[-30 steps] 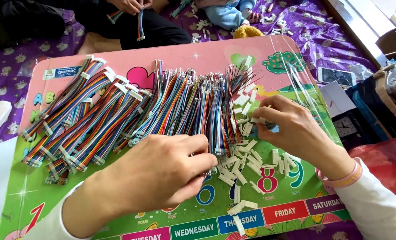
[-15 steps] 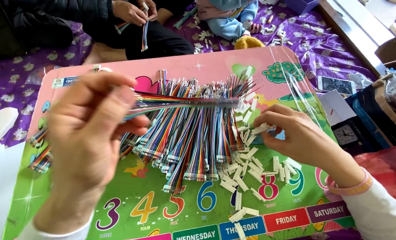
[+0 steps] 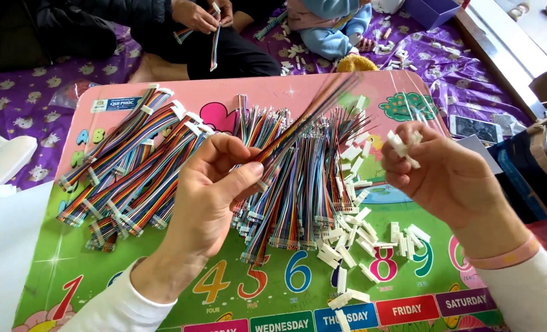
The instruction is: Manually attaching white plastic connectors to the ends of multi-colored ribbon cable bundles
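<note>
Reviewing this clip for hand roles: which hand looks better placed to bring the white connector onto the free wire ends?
Probably the right hand: it pinches white connectors at its fingertips, close to the free ends of the ribbon wire strip. The left hand is busy gripping that strip lower down, steadying it.

glossy plastic mat, matt white plastic connectors.
</note>
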